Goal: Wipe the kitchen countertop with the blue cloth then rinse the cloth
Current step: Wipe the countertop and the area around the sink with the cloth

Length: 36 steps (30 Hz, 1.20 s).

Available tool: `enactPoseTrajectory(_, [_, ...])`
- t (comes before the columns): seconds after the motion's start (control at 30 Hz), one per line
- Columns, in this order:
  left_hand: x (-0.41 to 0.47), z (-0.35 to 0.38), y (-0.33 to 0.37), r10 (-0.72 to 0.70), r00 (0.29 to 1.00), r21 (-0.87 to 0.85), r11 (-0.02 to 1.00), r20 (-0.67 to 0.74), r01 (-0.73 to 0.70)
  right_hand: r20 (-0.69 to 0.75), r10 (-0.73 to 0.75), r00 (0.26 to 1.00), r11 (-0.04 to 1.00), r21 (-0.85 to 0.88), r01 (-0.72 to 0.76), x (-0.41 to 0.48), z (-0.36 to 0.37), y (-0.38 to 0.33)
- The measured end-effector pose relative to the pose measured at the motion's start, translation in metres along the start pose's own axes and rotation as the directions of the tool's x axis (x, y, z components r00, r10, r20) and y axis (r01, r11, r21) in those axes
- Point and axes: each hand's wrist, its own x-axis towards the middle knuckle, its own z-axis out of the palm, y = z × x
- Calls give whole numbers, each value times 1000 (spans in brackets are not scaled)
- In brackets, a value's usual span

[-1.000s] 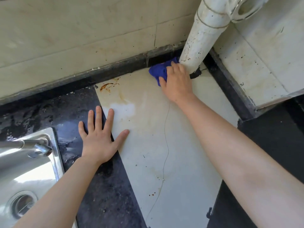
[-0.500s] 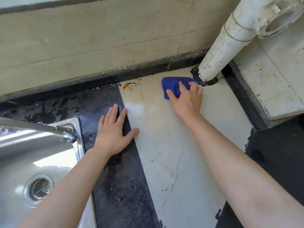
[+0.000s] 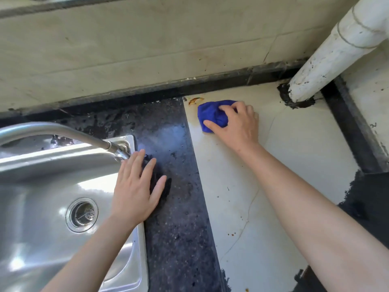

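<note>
— Where is the blue cloth [image 3: 212, 115]?
— We have it bunched under our right hand [image 3: 235, 127], on the pale part of the surface [image 3: 294, 154], close to the back edge. The fingers curl over it and the thumb pinches its near side.
— What lies around it?
— A rust-coloured stain [image 3: 194, 100] sits just beside the cloth's far left corner. To the right, well apart, the white pipe [image 3: 332, 53] comes down tilted into the corner, with black sealant [image 3: 284, 93] round its foot.
— And our left hand [image 3: 136, 186]?
— Flat, fingers straight and a little spread, holding nothing. The palm rests across the rim of the stainless sink [image 3: 140, 249] and the fingers lie on the dark speckled strip [image 3: 174, 218] of the surface.
— What stands between our two hands?
— That dark strip. The faucet spout [image 3: 63, 131] reaches in from the left above the sink, and its tip ends right at our left fingertips; whether it touches them we cannot tell.
— Anything else near us?
— The drain strainer [image 3: 82, 214] in the sink, near our left wrist. A thin crack [image 3: 248, 209] runs down the pale tile beside our right forearm, with brown specks [image 3: 232, 234] close to it
</note>
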Motion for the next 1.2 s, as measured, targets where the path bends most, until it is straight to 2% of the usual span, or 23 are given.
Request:
enactPoseTrajectory(0.07, [-5,1,-4,-7,999,12,1000,53,6,-23,40,999,999,-18,-40,21,10,-21])
enactPoseTrajectory(0.17, [-22,7,-9,-18,993,20,1000,117,16,4,16,1000,999,-52,-16,32,34,-74])
enactPoseTrajectory(0.3, [-50,11,-19,-107,978,-25,993,177,113,26,-169,985,983,-61,171,0,42,-101])
enactPoseTrajectory(0.37, [-62,14,-24,-122,973,-25,991,198,130,91,-277,957,961,14,277,-8,35,-89])
enactPoseTrajectory(0.43, [-70,19,-26,-116,970,-16,992,215,123,140,-300,944,951,121,285,-9,23,-76])
enactPoseTrajectory(0.5, [-75,23,-26,-115,968,-39,991,222,127,107,-262,959,953,183,240,-2,18,-66])
enactPoseTrajectory(0.57, [-77,27,-24,-118,969,-61,989,216,134,12,-192,981,965,185,187,13,19,-69])
enactPoseTrajectory(0.73, [-77,32,-24,-111,972,-126,982,206,138,-90,13,996,998,66,-7,25,57,-124])
enactPoseTrajectory(0.8, [-79,33,-25,-119,969,-124,981,216,148,-82,-92,992,993,67,97,13,62,-136])
enactPoseTrajectory(0.87, [-80,33,-25,-117,968,-123,981,223,147,32,-254,967,962,117,248,8,56,-135])
enactPoseTrajectory(0.93, [-80,32,-25,-113,965,-119,982,238,145,77,-302,950,941,184,284,3,46,-126])
enactPoseTrajectory(1.07, [-78,31,-24,-113,964,-114,983,243,144,-86,-130,988,963,226,146,11,35,-113])
enactPoseTrajectory(1.2, [-77,33,-24,-112,965,-95,986,237,138,-54,12,998,995,100,-7,28,56,-150])
